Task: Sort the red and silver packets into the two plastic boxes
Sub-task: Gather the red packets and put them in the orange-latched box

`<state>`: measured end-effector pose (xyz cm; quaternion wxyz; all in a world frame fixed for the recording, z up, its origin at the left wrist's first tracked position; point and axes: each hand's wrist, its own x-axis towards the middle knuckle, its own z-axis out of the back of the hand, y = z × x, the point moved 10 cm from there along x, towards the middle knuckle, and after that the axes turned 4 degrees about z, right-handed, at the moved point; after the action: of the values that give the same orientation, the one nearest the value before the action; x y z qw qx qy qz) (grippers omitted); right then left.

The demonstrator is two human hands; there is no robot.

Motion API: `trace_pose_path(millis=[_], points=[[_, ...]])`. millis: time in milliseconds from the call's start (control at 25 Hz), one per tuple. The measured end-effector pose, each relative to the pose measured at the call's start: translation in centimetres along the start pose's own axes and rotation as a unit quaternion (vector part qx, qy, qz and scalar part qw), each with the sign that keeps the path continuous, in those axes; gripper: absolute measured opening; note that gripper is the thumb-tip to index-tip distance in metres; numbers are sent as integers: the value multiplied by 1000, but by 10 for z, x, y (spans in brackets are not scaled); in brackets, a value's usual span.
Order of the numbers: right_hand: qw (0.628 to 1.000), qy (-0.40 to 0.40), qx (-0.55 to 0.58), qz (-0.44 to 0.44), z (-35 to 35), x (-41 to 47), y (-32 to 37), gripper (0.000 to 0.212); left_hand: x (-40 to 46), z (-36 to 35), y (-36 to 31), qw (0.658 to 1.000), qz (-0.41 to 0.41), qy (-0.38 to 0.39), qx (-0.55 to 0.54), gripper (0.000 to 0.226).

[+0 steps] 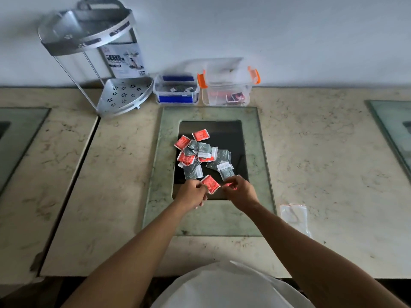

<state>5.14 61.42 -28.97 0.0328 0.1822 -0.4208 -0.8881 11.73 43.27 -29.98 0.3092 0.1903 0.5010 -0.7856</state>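
Note:
A heap of red and silver packets [203, 153] lies on the dark glass panel [235, 138] in the middle of the counter. My left hand [192, 194] pinches a red packet [210, 183] at the heap's near edge. My right hand [239, 190] closes on another red packet [228, 185], mostly hidden under the fingers. At the back stand two clear plastic boxes: the blue-latched box [176, 94] holds silver packets, and the orange-latched box [226, 90] holds red ones.
A metal corner rack [106, 61] stands at the back left against the wall. An empty clear zip bag [294, 216] lies on the marble counter to the right of my right forearm. Glass panels sit at the far left and far right edges.

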Motion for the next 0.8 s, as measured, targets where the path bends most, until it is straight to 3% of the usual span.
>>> trace_pose_path(millis=[400,680,800], points=[[985,-3,-151,-82,20,22,-41,58,17,-46,6,993,84,73,-49,15],[994,15,-88,-70,15,33,-41,38,20,-70,16,965,167,125,-161,31],[1000,14,-10,-23,9,27,-24,33,12,-79,15,943,211,160,-202,62]])
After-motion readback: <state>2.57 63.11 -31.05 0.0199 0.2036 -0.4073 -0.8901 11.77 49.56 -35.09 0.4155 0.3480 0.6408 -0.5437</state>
